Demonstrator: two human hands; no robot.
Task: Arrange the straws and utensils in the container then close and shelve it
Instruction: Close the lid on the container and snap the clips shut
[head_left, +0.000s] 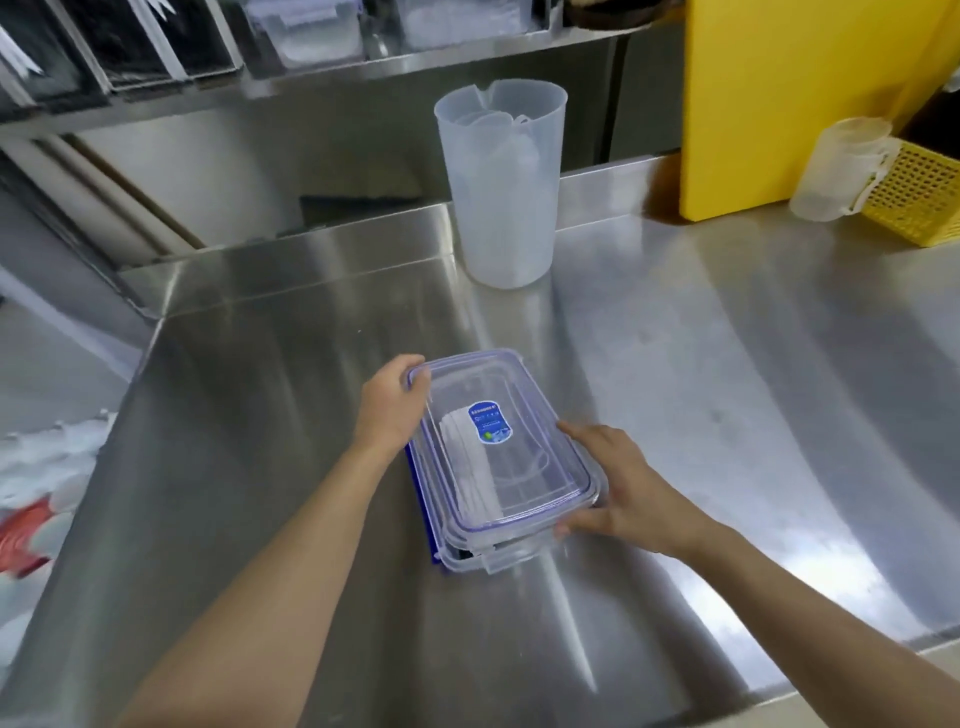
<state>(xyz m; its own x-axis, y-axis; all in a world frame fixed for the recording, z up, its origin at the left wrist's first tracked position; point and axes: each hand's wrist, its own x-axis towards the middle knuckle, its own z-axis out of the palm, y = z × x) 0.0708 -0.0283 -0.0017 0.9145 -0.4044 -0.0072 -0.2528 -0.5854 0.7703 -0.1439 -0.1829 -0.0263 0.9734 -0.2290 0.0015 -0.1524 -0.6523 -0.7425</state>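
a stainless steel worktop (675, 389) carries a clear lidded container (498, 467) near its front, a tall translucent jug (501, 192) behind it, and a yellow basket (919, 202) far right.

A clear rectangular container (498, 467), blue-trimmed lid (519, 410) on top, white straws (470, 467) inside, sits mid-bench (727, 389).

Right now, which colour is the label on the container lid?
Blue with a small green spot, on the label; head view.
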